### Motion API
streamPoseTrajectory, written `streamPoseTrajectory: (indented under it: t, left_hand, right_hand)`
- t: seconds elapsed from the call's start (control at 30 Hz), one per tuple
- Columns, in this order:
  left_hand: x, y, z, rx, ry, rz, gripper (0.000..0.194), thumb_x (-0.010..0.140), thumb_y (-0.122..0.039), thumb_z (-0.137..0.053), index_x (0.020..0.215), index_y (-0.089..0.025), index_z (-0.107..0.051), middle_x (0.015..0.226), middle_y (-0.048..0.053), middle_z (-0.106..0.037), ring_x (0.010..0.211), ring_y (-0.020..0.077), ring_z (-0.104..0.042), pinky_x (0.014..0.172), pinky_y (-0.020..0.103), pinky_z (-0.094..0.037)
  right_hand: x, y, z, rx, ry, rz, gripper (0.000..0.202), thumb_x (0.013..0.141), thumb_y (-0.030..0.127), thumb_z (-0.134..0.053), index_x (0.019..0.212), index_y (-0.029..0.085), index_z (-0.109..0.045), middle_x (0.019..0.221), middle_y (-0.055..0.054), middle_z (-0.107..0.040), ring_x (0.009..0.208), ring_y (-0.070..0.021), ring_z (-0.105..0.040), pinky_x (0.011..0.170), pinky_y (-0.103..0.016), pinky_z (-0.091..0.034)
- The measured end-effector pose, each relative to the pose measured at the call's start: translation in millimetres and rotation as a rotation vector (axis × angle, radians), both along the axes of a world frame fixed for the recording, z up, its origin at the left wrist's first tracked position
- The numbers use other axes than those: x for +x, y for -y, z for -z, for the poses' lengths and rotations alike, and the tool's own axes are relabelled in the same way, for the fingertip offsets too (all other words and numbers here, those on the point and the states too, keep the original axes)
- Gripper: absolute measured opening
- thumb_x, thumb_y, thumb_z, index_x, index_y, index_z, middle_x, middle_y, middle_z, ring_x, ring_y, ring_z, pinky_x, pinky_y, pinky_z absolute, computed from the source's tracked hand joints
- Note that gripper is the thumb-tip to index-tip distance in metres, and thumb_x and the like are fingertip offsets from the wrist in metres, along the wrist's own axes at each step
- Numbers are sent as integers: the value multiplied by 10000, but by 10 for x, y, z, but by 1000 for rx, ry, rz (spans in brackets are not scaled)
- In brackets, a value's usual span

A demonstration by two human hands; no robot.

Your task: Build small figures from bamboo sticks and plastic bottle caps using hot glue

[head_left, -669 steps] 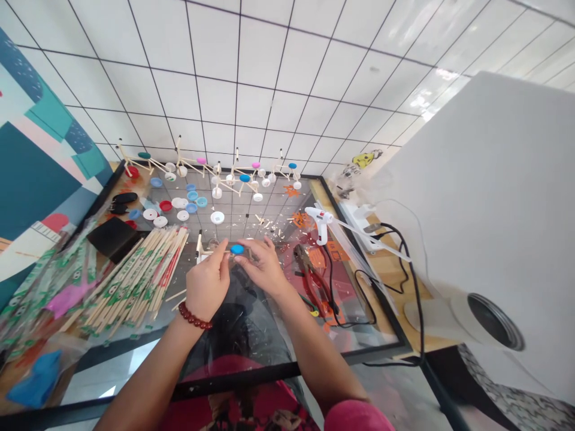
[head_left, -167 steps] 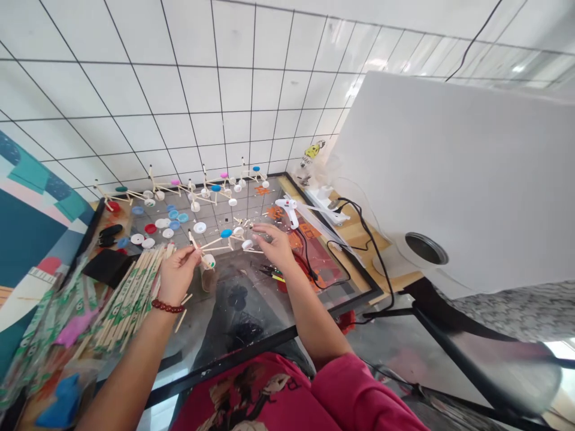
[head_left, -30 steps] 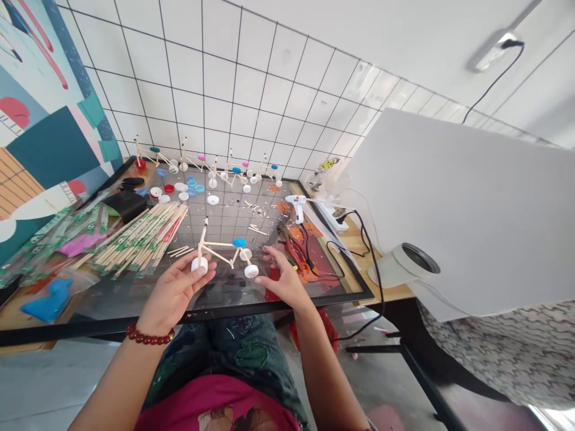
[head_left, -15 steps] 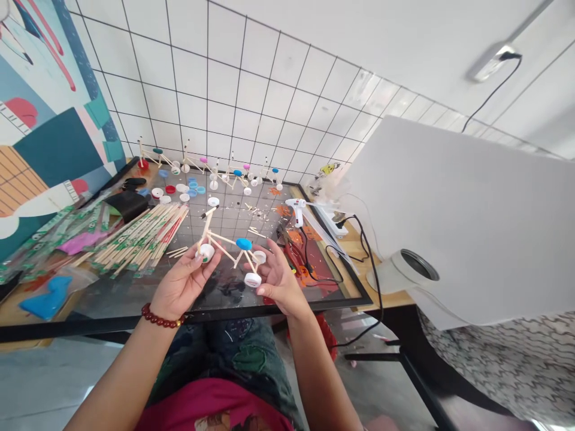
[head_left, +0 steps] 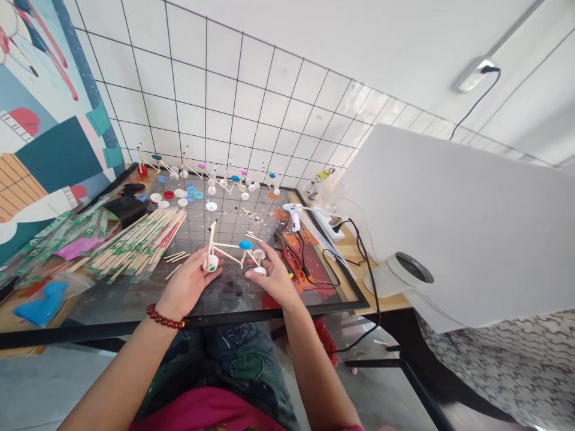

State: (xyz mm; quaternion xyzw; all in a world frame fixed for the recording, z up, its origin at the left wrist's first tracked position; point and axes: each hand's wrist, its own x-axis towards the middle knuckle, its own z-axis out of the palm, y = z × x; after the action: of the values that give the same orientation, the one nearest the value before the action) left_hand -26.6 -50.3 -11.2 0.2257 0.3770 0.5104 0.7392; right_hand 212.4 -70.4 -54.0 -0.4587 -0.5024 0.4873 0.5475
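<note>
Between my two hands is a small model tricycle [head_left: 228,246] of wooden sticks, with a blue oval seat [head_left: 245,245] and white bottle caps for wheels. My left hand [head_left: 186,281] grips it by the front cap wheel [head_left: 211,263], thumb and fingers on either side. My right hand [head_left: 273,273] closes around the two rear cap wheels [head_left: 259,271] at the other end. The front stick stands upright and carries a dark-tipped handlebar. A loose white cap [head_left: 211,206] lies on the glass tabletop beyond the model.
Several similar finished models [head_left: 233,179] line the back of the table. Coloured caps [head_left: 191,193] lie before them. At left is a pile of wrapped chopsticks [head_left: 139,245]. On the right stand a white glue gun [head_left: 293,214], its black cable, red-handled pliers [head_left: 291,254] and a white cylinder [head_left: 398,275].
Both hands have turned the tricycle to a more level, upright pose, its wheels lower and nearer the tabletop. My right hand has closed in around the rear wheels.
</note>
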Motion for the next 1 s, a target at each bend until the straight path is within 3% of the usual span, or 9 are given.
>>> streamPoseTrajectory:
  t: [0.17, 0.37, 0.5, 0.6, 0.67, 0.73, 0.77, 0.87, 1.0]
  left_hand:
    - [-52, -17, 23, 93, -166, 45, 252, 837, -276, -917, 1040, -165, -816, 1022, 72, -807, 909, 210, -763, 801, 339, -699]
    - [27, -9, 32, 57, -115, -12, 412, 703, -113, -955, 1089, -191, -833, 1005, 48, -813, 890, 191, -760, 816, 348, -706]
    - [-3, -9, 49, 72, -66, -8, 431, 656, -92, -991, 1048, -187, -840, 1017, 59, -836, 936, 218, -781, 885, 373, -704]
    - [-43, -6, 29, 103, -9, 5, 393, 680, -158, -1012, 1034, -175, -842, 1027, 84, -843, 978, 256, -786, 941, 434, -711]
    - [-48, 7, 9, 113, 21, -6, 344, 728, -171, -983, 1043, -170, -844, 1015, 91, -844, 989, 257, -787, 947, 435, -717]
    - [-32, 35, -7, 116, 43, -22, 320, 779, -143, -931, 1084, -172, -841, 1019, 86, -848, 992, 241, -792, 941, 415, -722]
    - [-19, 55, -13, 112, 59, -26, 320, 797, -121, -904, 1105, -175, -837, 1027, 83, -851, 996, 235, -797, 943, 412, -725]
    - [21, 120, -22, 52, 151, -11, 275, 855, -108, -839, 1123, -168, -816, 1075, 106, -859, 1054, 260, -821, 996, 466, -725]
    - [45, 178, -25, -49, 242, 25, 180, 956, -209, -769, 1118, -140, -805, 1171, 160, -854, 1139, 322, -833, 1063, 543, -705]
  right_hand:
    - [24, -205, -143, -19, 59, 17, 958, 695, 427, -1030, 1558, 319, -628, 1204, -65, -836, 990, -248, -815, 975, -446, -689]
    - [-16, -287, -150, 36, 34, -66, 1086, 695, 444, -1029, 1659, 344, -538, 1218, -64, -837, 1207, -296, -807, 1101, -498, -668]
    - [37, -273, -172, 128, 136, -75, 1222, 690, 463, -1040, 1743, 380, -425, 1499, -111, -739, 1332, -308, -751, 1110, -484, -662]
    - [48, -122, -202, 224, 248, 105, 1160, 704, 480, -1033, 1714, 371, -474, 1694, -137, -580, 1449, -328, -674, 1212, -527, -597]
    - [-14, 62, -188, 291, 263, 345, 912, 820, 515, -952, 1634, 338, -580, 1627, -145, -622, 1397, -313, -688, 1252, -555, -557]
    - [-136, 267, -134, 311, 206, 586, 521, 989, 557, -781, 1450, 321, -727, 1411, -134, -734, 1216, -281, -734, 1192, -547, -588]
    - [-209, 359, -97, 301, 178, 620, 389, 1013, 578, -745, 1294, 314, -796, 1277, -122, -775, 1131, -279, -742, 1146, -539, -608]
    - [-399, 520, 13, 185, 149, 446, 324, 944, 623, -808, 951, 301, -847, 991, -93, -813, 993, -302, -750, 1036, -536, -640]
    - [-438, 476, 31, 94, -5, 419, 342, 866, 593, -887, 1003, 284, -839, 999, -72, -828, 966, -277, -758, 970, -490, -661]
